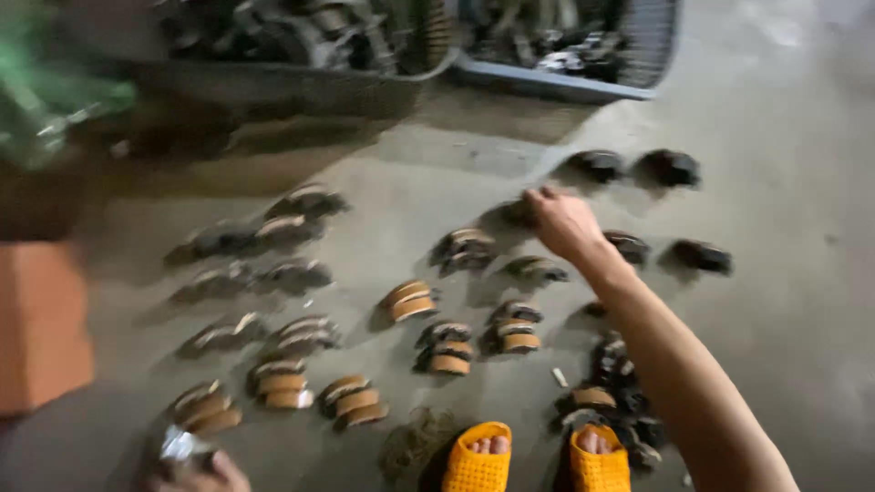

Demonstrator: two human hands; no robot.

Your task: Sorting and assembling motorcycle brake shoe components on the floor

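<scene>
While the right hand [562, 221] is closing on a dark part [519, 212], it's risking bumping the stacks [465, 249] beside it; left hand [196, 469] is gripping something shiny [182, 445].

Dim, warm indoor light falls on the concrete floor [784, 301], brightest at upper right. Motion blur smears the whole view; short soft shadows lie left of each piece.

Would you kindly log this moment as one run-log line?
right hand: reaching to dark curved part | left hand: holding shiny piece | floor: curved parts in small stacks | orange sandals
</scene>
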